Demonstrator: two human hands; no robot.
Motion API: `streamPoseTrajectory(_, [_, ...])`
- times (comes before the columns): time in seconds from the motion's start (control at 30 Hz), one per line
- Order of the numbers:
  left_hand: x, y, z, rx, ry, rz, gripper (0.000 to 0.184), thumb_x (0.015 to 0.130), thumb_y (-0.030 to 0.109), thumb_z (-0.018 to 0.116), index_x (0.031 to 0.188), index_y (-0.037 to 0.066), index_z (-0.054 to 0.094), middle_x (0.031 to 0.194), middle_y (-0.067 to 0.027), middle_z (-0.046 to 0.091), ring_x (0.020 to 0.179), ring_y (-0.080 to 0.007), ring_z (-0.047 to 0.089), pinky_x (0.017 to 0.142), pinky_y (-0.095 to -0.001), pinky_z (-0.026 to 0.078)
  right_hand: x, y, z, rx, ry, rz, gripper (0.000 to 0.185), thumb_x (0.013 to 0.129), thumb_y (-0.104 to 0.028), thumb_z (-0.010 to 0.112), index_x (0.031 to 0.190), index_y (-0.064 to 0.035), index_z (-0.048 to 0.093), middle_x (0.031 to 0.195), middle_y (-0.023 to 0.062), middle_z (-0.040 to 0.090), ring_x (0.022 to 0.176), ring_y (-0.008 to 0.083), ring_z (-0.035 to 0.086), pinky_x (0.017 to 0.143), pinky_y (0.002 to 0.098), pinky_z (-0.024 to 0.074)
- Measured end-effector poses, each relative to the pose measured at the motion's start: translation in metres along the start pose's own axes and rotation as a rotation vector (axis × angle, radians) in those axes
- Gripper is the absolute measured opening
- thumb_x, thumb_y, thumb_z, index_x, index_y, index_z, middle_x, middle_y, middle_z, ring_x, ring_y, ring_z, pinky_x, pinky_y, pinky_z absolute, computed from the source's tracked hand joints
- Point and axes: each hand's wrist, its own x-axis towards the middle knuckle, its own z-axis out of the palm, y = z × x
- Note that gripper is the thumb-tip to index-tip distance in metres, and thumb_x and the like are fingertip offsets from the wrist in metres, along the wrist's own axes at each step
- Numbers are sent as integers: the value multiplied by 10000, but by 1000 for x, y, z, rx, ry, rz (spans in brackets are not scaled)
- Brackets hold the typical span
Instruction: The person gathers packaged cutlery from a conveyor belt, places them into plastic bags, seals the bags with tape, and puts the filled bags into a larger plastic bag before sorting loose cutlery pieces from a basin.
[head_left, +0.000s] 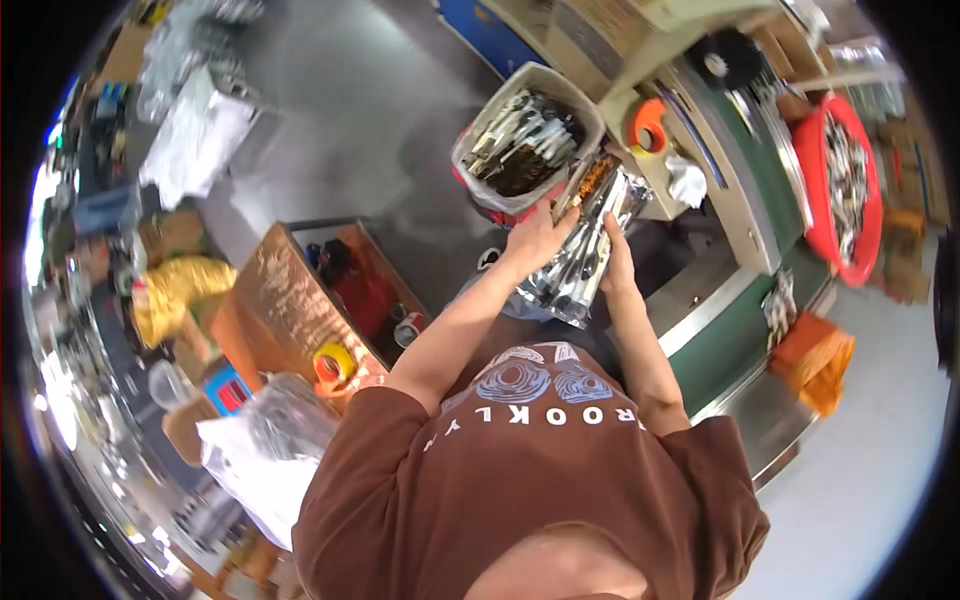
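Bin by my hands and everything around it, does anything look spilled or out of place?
Nothing near the bin looks clearly spilled. Its contents lie jumbled but seem contained. One oddity: a crumpled white scrap beside the orange ring-shaped item; it looks discarded, though I can't tell its material.

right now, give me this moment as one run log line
left hand: gripping shiny bundle | right hand: gripping same bundle | bin: beyond left hand, items inside

Both hands point(540, 240) on a shiny packet point(578, 262) — filled bin point(572, 88) just beyond.
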Motion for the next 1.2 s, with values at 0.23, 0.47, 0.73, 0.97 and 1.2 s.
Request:
streamPoseTrajectory(0.23, [109, 3, -86, 73, 116, -26, 626, 887, 575, 435, 1218, 50, 519, 1172, -271, 565, 1084, -396, 556, 942, -434, 416, 108, -22, 106, 36, -127, 50, 503, 889, -375, 601, 1245, -35, 497, 1119, 84, 605, 993, 213, 585, 895, 343, 460])
streamPoseTrajectory(0.47, [137, -19, -102, 230, 832, 401, 366, 878, 281, 557, 1143, 31, 585, 1154, -158, 585, 1103, -332, 514, 966, -427, 387, 192, -48, 58, -649, -8, 252, 849, 824, -453, 656, 1396, 48, 280, 1434, 161, 327, 1328, 260, 299, 1076, 385, 251])
streamPoseTrajectory(0.73, [167, -164, 23, -1011, 778, -510, 471, 853, 323, 519, 1203, 8, 496, 1174, -240, 565, 1112, -390, 531, 938, -446, 411, 193, -84, 130, -2221, -1228, -849, 1180, 505, -444, 831, 1452, -93, 221, 1486, 207, 207, 1406, 373, 121, 1112, 573, 95])
streamPoseTrajectory(0.97, [114, -105, -68, -380, 1023, -502, 235, 827, 232, 544, 889, 33, 651, 811, -191, 653, 807, -368, 635, 732, -389, 485, 278, -26, 121, -2526, -1288, -607, 1293, 452, -495, 857, 1473, -116, 160, 1500, 201, 191, 1392, 397, 160, 1072, 636, 165])
streamPoseTrajectory(1.2, [176, -24, -115, 583, 967, -281, 702, 732, 398, 715, 1263, 41, 426, 1299, -154, 452, 1254, -329, 388, 1089, -498, 217, 246, -84, 139, -2111, -1209, -703, 1055, 620, -478, 784, 1417, -18, 267, 1445, 265, 258, 1371, 428, 187, 1120, 515, 151])
